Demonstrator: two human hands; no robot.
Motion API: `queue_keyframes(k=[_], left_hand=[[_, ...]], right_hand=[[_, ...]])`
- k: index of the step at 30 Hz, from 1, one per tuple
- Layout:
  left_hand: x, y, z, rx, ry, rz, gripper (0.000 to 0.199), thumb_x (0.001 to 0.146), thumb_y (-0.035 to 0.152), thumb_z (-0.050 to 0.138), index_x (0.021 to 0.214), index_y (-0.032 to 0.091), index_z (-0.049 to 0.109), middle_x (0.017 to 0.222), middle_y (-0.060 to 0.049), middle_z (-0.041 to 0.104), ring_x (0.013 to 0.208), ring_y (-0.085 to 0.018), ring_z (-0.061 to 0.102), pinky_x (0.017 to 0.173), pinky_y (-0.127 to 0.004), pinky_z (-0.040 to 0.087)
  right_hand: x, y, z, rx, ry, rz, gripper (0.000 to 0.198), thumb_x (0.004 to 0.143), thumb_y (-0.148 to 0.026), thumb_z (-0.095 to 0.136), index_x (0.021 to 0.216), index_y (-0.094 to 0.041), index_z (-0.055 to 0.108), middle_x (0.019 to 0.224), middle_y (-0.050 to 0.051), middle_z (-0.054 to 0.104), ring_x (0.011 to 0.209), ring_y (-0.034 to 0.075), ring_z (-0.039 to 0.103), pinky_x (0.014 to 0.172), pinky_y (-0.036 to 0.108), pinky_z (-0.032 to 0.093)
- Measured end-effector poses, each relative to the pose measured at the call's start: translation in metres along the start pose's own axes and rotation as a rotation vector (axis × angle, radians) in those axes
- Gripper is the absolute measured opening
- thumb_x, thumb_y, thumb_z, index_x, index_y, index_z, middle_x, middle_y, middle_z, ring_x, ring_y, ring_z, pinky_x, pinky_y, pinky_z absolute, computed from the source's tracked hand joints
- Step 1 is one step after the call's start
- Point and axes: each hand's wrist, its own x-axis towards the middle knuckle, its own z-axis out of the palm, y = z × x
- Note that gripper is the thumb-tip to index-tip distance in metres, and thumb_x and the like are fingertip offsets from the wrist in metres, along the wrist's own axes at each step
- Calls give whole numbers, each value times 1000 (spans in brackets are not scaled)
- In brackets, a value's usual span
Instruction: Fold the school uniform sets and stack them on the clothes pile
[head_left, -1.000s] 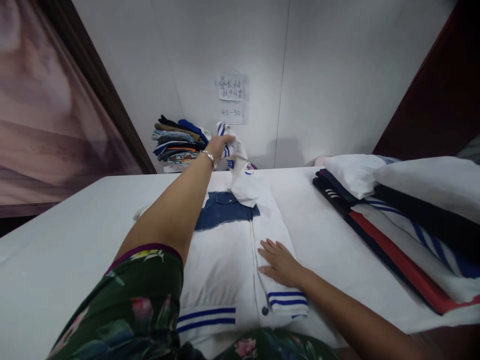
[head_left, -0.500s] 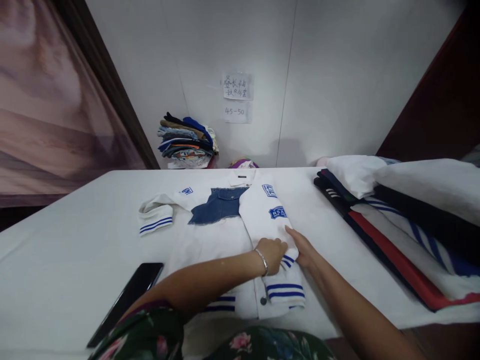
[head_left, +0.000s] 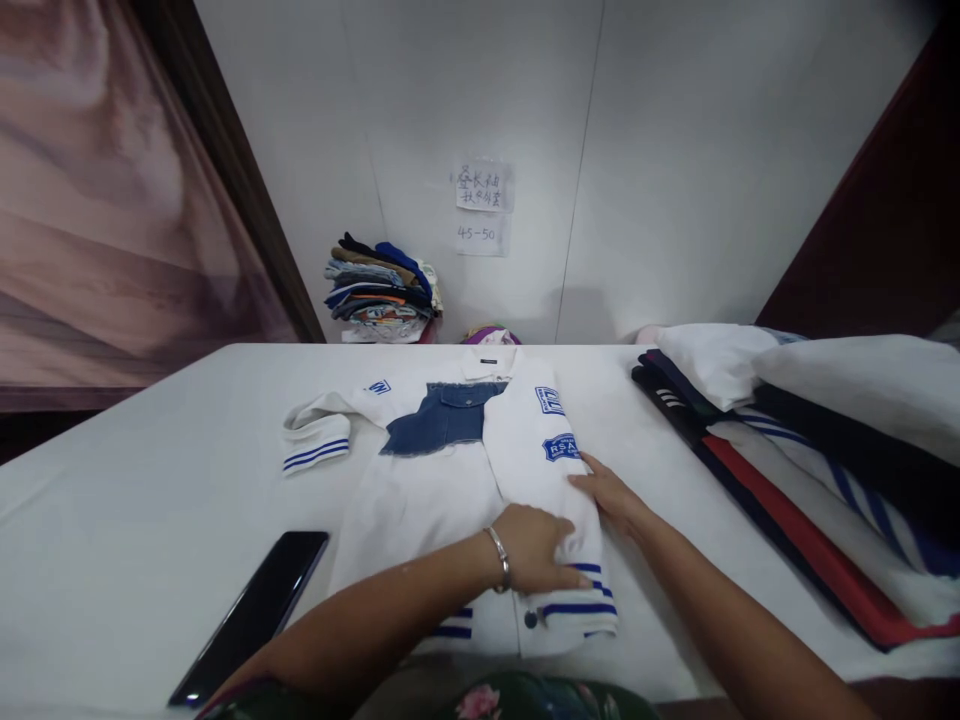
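Observation:
A white long-sleeved jacket point(head_left: 420, 510) lies spread on the white table, with a blue denim panel point(head_left: 439, 418), blue badges and striped cuffs and hem. Its right-side sleeve point(head_left: 525, 440) lies folded in over the front, cuff down by the hem. My left hand point(head_left: 534, 548) rests on that sleeve just above the striped cuff, fingers spread, a silver bracelet at the wrist. My right hand point(head_left: 611, 495) touches the sleeve's outer edge below the lower badge, its visible fingertips apart on the cloth. The other sleeve point(head_left: 315, 435) sticks out bent at the left.
A dark phone point(head_left: 251, 615) lies left of the jacket. Folded garments, white, black and red point(head_left: 810, 545), are piled along the right side. Behind the table's far edge stands a stack of folded clothes point(head_left: 382, 285), below paper signs point(head_left: 484, 205) on the wall.
My left hand has loosened from its closed grip and spread over the sleeve, moving slightly toward me. My right hand has shifted onto the sleeve's edge. The sleeve and cuff lie straighter and flatter.

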Motion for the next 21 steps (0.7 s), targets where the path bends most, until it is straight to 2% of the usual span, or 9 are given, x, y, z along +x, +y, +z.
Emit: queue_keyframes(k=[2,4,6,8,11,14,21], left_hand=[[10,-10,-5,-28,149,-41,61,82,65,42,123,22,57,118,-10,65,107,-30,60,90,-42,46],[20,-19,1,8,307,-20,56,85,56,46,128,20,52,135,-12,53,124,-29,48,103,-43,36],[27,-28,15,44,326,-2,63,84,55,48,135,18,46,148,-13,38,137,-31,30,112,-48,23],[30,-35,34,25,251,-40,70,84,60,44,140,19,41,153,-13,27,143,-31,17,116,-51,14],[29,-42,55,-44,210,-88,73,85,65,33,143,21,38,155,-11,24,144,-29,11,118,-49,8],[27,-44,60,-90,231,-90,77,83,68,32,145,23,36,156,-10,21,144,-28,8,118,-49,6],[26,-45,62,-178,251,-87,79,81,70,33,147,27,31,156,-8,18,145,-26,2,119,-46,-1]], right_hand=[[11,-2,-3,-238,69,-77,61,69,-28,68,127,-20,50,110,7,69,100,26,64,92,44,49],[23,-4,-5,-603,131,-168,56,70,-28,66,124,-20,55,114,8,67,108,28,60,97,44,44],[35,-10,-9,-959,164,-212,45,73,-29,63,116,-18,61,114,11,67,111,31,58,99,46,41],[50,-18,-12,-1157,172,-236,39,80,-34,56,114,-16,62,115,14,65,112,32,57,99,45,40],[81,-31,-14,-1274,189,-305,47,89,-37,44,130,-15,51,136,14,51,128,26,44,106,37,34],[122,-40,-9,-1361,208,-292,59,92,-39,40,142,-9,34,151,14,31,140,23,27,112,33,25],[208,-51,19,-1433,206,-243,67,94,-52,30,146,-9,27,155,16,20,143,32,13,113,50,14]])
